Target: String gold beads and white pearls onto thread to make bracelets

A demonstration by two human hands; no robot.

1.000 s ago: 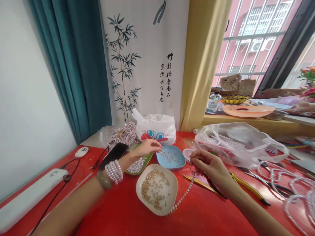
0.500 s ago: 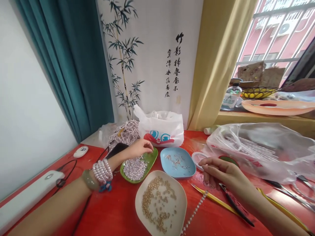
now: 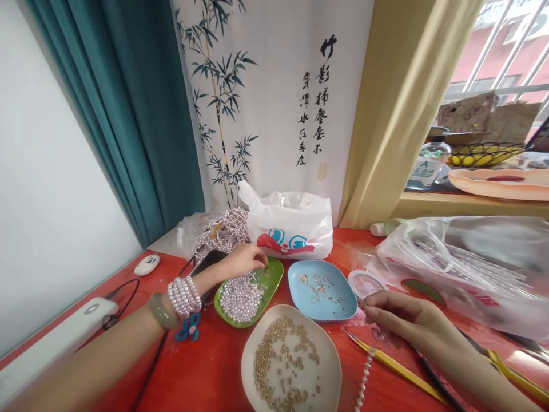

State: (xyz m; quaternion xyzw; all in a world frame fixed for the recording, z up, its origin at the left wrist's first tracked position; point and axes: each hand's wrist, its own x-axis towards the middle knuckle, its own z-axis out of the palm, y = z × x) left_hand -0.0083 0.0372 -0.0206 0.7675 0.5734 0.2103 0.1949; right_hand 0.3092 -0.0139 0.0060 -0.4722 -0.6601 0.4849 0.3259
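Note:
My left hand [image 3: 245, 260], with pearl bracelets [image 3: 184, 295] and a jade-like bangle [image 3: 163, 310] on its wrist, reaches over the green tray [image 3: 275, 281]. Its fingers are pinched together near small gold bits in the tray's far end; whatever they grip is hidden. Pale lilac pearl beads [image 3: 241, 297] fill the tray's near part. My right hand [image 3: 398, 309] is closed, thumb against fingers, right of the blue tray [image 3: 322, 316]. From beneath it a strand of silvery beads [image 3: 365, 375] hangs toward the table, its upper end partly hidden by the fingers.
A cream tray [image 3: 328, 400] of gold beads stands nearest me. Yellow tweezers [image 3: 401, 371] and dark-handled pliers [image 3: 433, 377] lie below my right hand. Plastic bags [image 3: 291, 220] stand behind, beside heaped pearl strands [image 3: 227, 232]. A white power strip [image 3: 64, 332] lies left.
The camera view has shifted, so the table things sit slightly lower and to the right. My left hand stays over the green tray; my right hand stays closed beside the blue tray.

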